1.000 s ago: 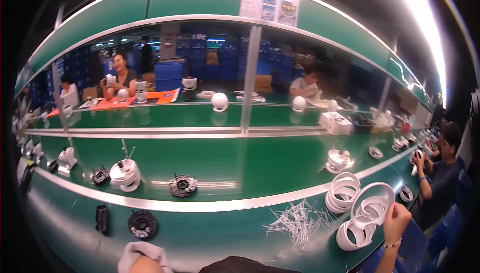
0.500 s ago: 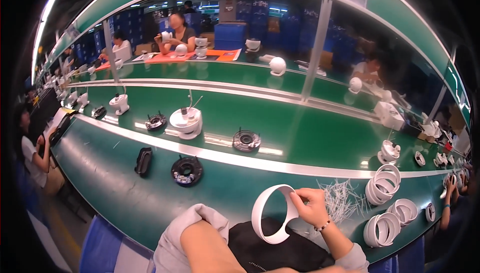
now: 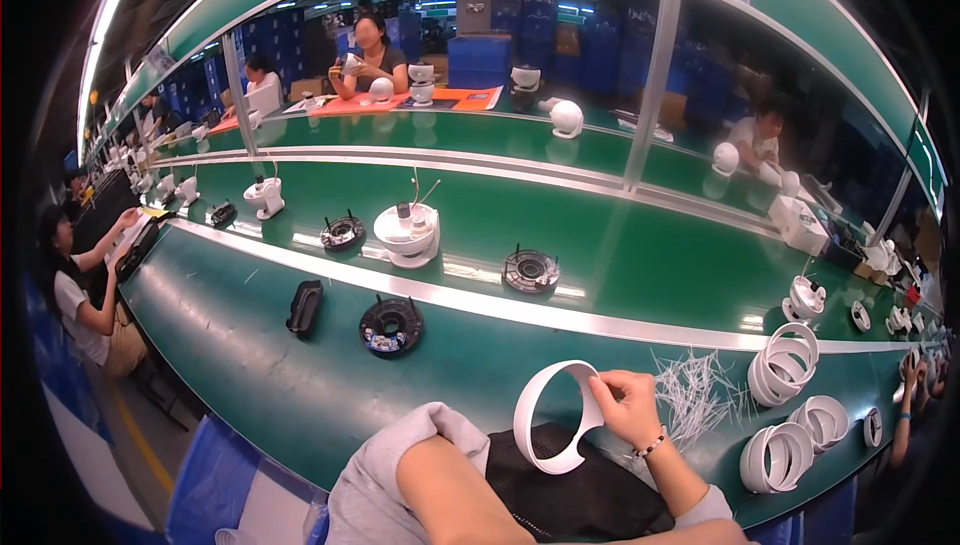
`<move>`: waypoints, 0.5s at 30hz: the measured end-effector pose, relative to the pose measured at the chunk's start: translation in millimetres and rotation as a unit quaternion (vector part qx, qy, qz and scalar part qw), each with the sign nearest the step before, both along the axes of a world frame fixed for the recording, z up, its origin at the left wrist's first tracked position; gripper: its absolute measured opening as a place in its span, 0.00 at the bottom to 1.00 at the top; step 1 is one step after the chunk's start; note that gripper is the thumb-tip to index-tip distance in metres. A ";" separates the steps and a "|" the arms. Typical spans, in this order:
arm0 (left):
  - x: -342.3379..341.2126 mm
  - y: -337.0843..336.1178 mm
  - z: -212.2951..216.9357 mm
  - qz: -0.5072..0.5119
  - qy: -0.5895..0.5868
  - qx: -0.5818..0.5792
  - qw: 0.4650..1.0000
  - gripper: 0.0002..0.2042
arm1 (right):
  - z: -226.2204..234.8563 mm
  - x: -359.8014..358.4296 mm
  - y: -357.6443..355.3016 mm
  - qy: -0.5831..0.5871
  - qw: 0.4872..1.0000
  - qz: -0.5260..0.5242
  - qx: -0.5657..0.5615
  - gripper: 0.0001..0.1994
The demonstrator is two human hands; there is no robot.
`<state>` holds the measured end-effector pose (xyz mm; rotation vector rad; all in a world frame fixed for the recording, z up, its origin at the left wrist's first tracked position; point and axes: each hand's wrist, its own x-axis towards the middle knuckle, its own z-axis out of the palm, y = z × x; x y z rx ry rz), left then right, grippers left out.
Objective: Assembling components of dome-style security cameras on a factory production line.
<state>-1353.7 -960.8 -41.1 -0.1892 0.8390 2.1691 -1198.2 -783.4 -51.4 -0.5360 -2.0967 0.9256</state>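
Observation:
My right hand (image 3: 628, 409) pinches a white plastic ring (image 3: 530, 415) by its upper right rim, thumb and fingers closed on it. The ring is held upright above a dark mesh cloth (image 3: 590, 495), and a notch shows at its lower right edge. My left forearm (image 3: 455, 485) crosses the lower edge, and its hand is out of view. Right of my right hand lies a heap of thin white strips (image 3: 692, 400). More white rings (image 3: 776, 457) are stacked and leaning together at the bench's right.
On the green bench (image 3: 230, 295) lie a black oblong part (image 3: 305, 307) and a round black part (image 3: 391, 326). Beyond a metal rail, the green belt (image 3: 640, 265) carries white housings (image 3: 408, 235) and black round parts (image 3: 531, 271). Other people sit left, right and across.
The view has shifted, so everything sits farther right. Parts on the belt have moved slightly right against the bench. The ring stays in my right hand. The person at far left has raised a hand.

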 end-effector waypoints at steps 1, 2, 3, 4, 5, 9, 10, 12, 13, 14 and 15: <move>-2.3 1.7 -4.2 -0.002 -0.008 -0.009 1.000 0.14 | 1.2 -0.7 -0.4 -0.001 1.000 -0.010 -0.001 0.06; -4.4 3.2 -8.7 -0.004 -0.015 -0.018 1.000 0.14 | 1.8 -0.7 -1.0 -0.001 1.000 -0.020 -0.003 0.06; -6.9 5.0 -11.7 -0.007 -0.023 -0.025 0.999 0.14 | 3.0 0.4 -0.6 -0.026 0.999 -0.017 -0.028 0.06; -9.4 6.4 -14.9 -0.010 -0.032 -0.032 0.999 0.14 | 3.8 0.6 -0.8 -0.027 0.999 -0.017 -0.029 0.06; -11.7 7.5 -18.2 -0.013 -0.040 -0.040 0.998 0.15 | 4.6 0.3 -1.2 -0.028 0.999 -0.024 -0.021 0.06; -13.8 -3.3 -18.6 -0.019 -0.074 -0.072 0.994 0.15 | 5.5 -5.6 -3.9 -0.035 0.999 -0.029 -0.021 0.06; -12.6 -8.0 -14.3 -0.020 -0.084 -0.080 0.993 0.15 | 5.5 -7.0 -4.4 -0.036 0.999 -0.028 -0.023 0.06; 1.5 -12.4 2.4 -0.018 -0.106 -0.097 0.989 0.16 | 6.9 -12.0 -8.4 -0.041 0.998 -0.024 -0.029 0.06; 9.8 -11.6 14.5 -0.041 -0.063 -0.047 0.996 0.15 | 8.7 -11.3 -8.5 -0.043 0.998 -0.032 -0.028 0.06; 21.0 -8.6 26.3 -0.063 -0.019 0.003 0.998 0.15 | 11.3 -12.0 -9.6 -0.043 0.998 -0.039 -0.027 0.07; 28.5 -7.6 38.5 -0.085 0.026 0.052 0.995 0.14 | 17.3 -13.3 -12.9 -0.041 0.998 -0.040 -0.035 0.07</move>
